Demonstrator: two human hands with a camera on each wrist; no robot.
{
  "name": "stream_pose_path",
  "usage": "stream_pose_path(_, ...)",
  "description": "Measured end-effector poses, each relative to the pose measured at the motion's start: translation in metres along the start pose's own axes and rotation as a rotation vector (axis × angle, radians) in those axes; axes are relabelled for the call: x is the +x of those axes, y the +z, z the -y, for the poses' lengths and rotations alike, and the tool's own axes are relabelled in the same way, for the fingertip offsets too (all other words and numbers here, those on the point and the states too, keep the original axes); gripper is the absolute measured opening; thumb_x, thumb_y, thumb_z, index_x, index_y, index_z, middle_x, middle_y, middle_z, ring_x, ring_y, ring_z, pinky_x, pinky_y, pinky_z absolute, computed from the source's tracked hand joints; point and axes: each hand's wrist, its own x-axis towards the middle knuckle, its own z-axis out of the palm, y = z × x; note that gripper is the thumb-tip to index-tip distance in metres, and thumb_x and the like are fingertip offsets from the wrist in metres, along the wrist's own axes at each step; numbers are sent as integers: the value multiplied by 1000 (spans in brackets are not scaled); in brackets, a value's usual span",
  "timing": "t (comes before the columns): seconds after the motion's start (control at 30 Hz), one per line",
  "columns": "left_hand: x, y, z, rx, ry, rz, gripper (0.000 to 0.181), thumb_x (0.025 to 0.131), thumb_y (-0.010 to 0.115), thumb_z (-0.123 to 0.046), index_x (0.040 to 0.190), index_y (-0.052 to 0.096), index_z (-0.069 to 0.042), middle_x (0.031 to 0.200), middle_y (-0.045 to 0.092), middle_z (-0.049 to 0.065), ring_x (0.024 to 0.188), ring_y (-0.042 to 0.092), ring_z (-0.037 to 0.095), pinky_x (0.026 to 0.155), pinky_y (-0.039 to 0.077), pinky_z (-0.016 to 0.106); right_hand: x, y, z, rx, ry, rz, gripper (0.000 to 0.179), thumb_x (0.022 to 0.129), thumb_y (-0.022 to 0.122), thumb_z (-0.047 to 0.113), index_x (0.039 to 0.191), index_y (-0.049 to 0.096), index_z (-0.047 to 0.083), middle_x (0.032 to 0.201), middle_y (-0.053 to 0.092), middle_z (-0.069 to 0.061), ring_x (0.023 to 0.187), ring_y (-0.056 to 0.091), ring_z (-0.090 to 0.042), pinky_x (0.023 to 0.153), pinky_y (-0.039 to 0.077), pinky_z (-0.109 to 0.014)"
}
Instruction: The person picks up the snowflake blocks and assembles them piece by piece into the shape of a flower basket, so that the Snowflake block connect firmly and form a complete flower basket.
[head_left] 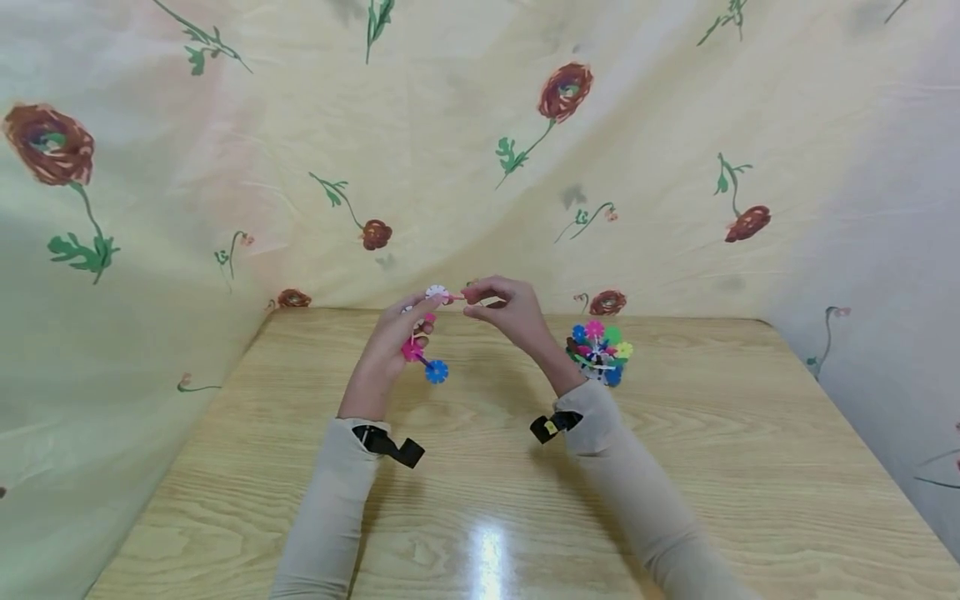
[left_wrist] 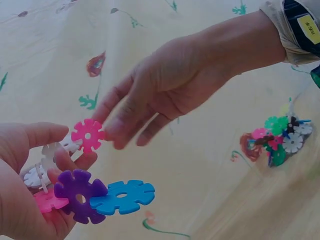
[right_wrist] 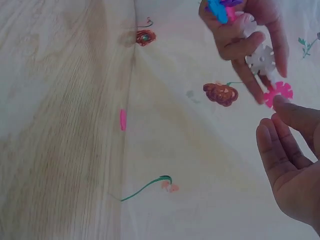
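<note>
My left hand (head_left: pixel 390 333) holds a chain of linked plastic snowflake discs, its fingers curled around the middle. White discs (right_wrist: pixel 261 60) show near its fingertips, and a pink disc (left_wrist: pixel 45 200), a purple disc (left_wrist: pixel 81 197) and a blue disc (left_wrist: pixel 122 196) hang at the lower end. At the upper end, another pink disc (left_wrist: pixel 87 135) joins a white one. My right hand (head_left: pixel 510 308) pinches this pink disc by its outer edge with thumb and forefinger, the other fingers loosely bent. Part of the chain is hidden in the left palm.
A pile of mixed coloured snowflake discs (head_left: pixel 600 354) sits on the wooden table (head_left: pixel 712 467), right of the right hand. A small pink piece (right_wrist: pixel 123 120) lies by the table's far edge. A flowered cloth (head_left: pixel 450 150) hangs behind and at both sides.
</note>
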Motion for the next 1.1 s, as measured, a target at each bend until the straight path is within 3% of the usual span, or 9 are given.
stream_pose_path(0.07,0,-5,-2,-6,0,-1,52,97,70,-38,142,57,-15,90,52,-3,70,46,6,53,36,17,6,1,-4,-28,30,35,23,91,76,4,112,73,-1,113,72,-19,101,70,-30,82,61,-30)
stream_pose_path(0.23,-2,-17,-8,8,-5,28,59,100,66,-37,151,47,-14,108,50,-2,74,45,6,54,35,15,25,11,-30,-119,114,149,24,92,75,5,115,73,-1,107,71,-19,97,68,-25,84,58,-29)
stream_pose_path(0.37,-4,-21,-11,15,-5,36,59,101,64,-34,152,45,-12,112,49,0,74,46,6,55,36,15,38,25,-53,-165,138,241,31,91,75,4,120,69,-7,107,71,-22,98,69,-30,88,59,-35)
stream_pose_path(0.63,-7,-24,-17,-17,-2,16,56,101,64,-31,150,46,-11,112,50,-2,72,47,5,54,36,16,53,48,-88,-210,250,343,43,94,73,10,134,62,-3,126,66,-23,117,63,-34,104,52,-42)
stream_pose_path(0.87,-9,-25,-18,-38,-3,8,53,101,65,-32,147,49,-12,116,50,-1,73,47,5,54,36,16,61,58,-98,-247,304,452,57,96,71,14,148,50,2,139,56,-24,128,53,-37,111,46,-48)
stream_pose_path(1.1,-8,-24,-18,-32,10,13,52,101,64,-31,147,49,-10,110,49,0,71,47,6,55,36,16,71,69,-98,-519,322,572,65,99,67,30,157,41,18,139,45,-18,126,42,-32,110,40,-48)
